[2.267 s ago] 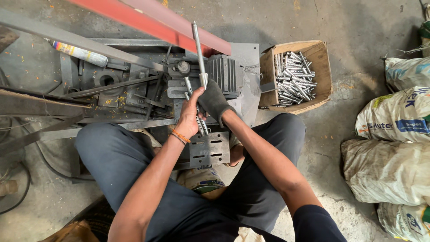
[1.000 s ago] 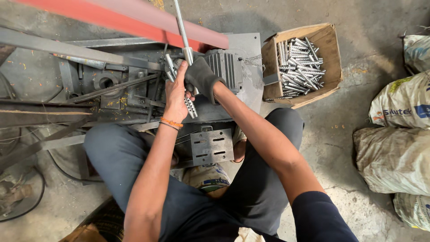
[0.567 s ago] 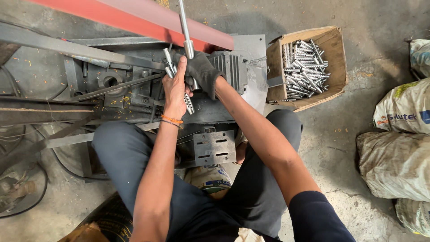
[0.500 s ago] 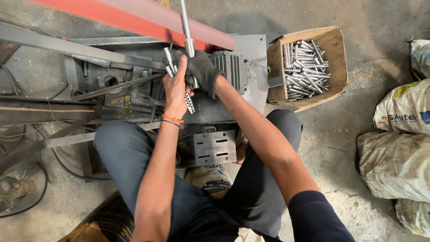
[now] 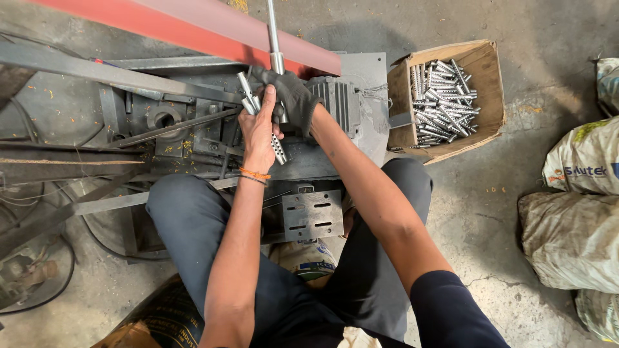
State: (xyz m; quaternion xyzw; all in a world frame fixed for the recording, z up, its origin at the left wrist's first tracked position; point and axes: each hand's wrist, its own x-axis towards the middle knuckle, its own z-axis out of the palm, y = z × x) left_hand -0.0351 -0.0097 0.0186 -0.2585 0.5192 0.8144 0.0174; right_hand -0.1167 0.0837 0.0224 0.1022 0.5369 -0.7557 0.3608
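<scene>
Several threaded metal pins (image 5: 263, 122) sit clutched in our left hand (image 5: 259, 132) at the machine (image 5: 193, 122), our gloved right hand (image 5: 291, 98) wrapped around its lever (image 5: 274, 38), while the cardboard box (image 5: 480, 71) remains full of pins awaiting us.

Floor: we see bare grey concrete floor (image 5: 529, 84), cracked and stained, to the right of the fingers | Sacks: filled woven sacks (image 5: 570, 238) stacked at the right edge, well apart from the fingers | Beam: red painted beam (image 5: 193, 29) crossing just above the fingers | Light: even, soft shadows
</scene>
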